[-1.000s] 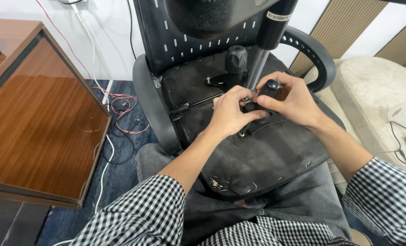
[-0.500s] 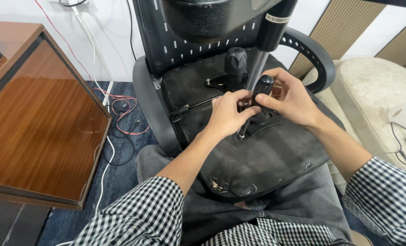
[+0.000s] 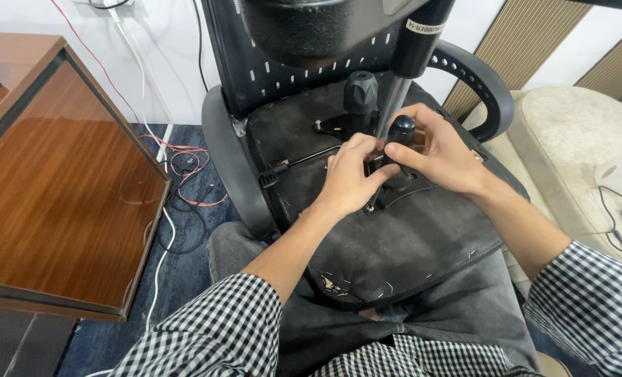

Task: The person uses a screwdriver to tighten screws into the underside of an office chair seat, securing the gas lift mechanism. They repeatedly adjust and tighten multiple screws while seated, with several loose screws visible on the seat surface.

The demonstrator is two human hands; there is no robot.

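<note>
Your right hand (image 3: 442, 150) is gripping the black rounded tool handle (image 3: 401, 130) closed-fisted, your left hand (image 3: 349, 178) is pinching its thin metal shaft (image 3: 373, 199) on the overturned black chair seat (image 3: 394, 244).

White label (image 3: 420, 26) on black cylinder (image 3: 415, 42)
</note>
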